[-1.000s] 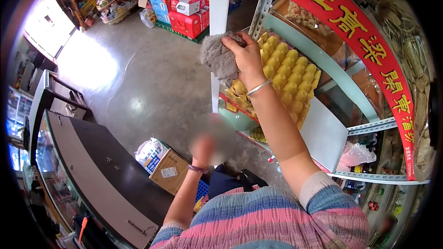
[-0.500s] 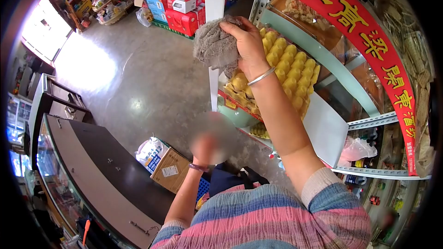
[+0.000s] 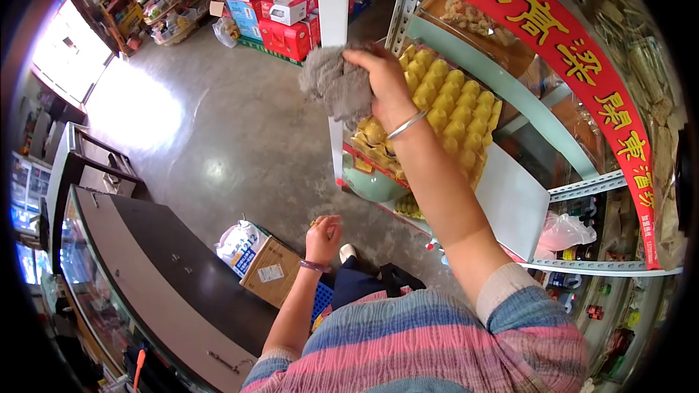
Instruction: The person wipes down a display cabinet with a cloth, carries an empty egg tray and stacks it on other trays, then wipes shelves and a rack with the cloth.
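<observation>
My right hand (image 3: 382, 80), with a silver bangle at the wrist, grips a bunched grey cloth (image 3: 335, 86). The cloth lies against the white upright post (image 3: 334, 7) of a shelf and covers part of it. Just beside and beneath that hand are stacked yellow egg trays (image 3: 455, 105) on the shelf; my forearm crosses in front of them. Lower down, my left hand (image 3: 322, 239) hangs over the floor with its fingers curled in and nothing visible in them. It wears a ring and a dark bracelet and touches nothing that I can see.
A red banner with yellow characters (image 3: 582, 62) curves along the shelf front. To the left runs a long dark-topped counter (image 3: 182, 262). A cardboard box (image 3: 271, 271) and a white printed bag (image 3: 240, 246) sit beside it. Stacked cartons (image 3: 285, 38) stand behind the post.
My right hand and the grey cloth have moved slightly down along the post. My left hand, blurred before, now shows clearly with curled fingers. The view has shifted a little.
</observation>
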`<state>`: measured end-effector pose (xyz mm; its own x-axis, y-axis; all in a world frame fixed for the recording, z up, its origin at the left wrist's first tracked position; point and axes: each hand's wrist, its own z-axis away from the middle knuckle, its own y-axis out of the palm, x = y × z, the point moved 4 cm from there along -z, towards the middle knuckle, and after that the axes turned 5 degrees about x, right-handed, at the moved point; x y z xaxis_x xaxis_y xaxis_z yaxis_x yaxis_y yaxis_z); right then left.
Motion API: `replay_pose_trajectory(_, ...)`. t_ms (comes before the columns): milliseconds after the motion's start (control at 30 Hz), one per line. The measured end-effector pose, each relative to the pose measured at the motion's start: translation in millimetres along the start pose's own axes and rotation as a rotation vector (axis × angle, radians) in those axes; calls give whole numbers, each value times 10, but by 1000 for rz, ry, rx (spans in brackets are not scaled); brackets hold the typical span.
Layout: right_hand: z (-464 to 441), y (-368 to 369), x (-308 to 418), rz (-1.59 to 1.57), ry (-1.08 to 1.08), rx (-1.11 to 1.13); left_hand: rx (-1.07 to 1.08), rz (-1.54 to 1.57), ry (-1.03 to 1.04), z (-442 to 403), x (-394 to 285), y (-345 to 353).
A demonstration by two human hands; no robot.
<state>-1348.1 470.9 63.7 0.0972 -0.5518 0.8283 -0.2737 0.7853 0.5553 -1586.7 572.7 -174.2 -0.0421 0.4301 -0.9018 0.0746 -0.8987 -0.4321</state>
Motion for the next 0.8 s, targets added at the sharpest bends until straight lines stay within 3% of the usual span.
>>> replay_pose_trajectory(133,49,-117,-198,69,21,-33,-4,-10,40,24,-35,27)
replay_pose_trajectory(400,-112,187,390,287,-256,42,8,-42,32,92,-37,16)
replay_pose_trajectory(667,117,-345,-699,1075,-328,-255,2,4,12,82,6,66)
replay_pose_trajectory(800,246,-445,-1386,1316,-125,-160,31,-23,-35,30,129,79)
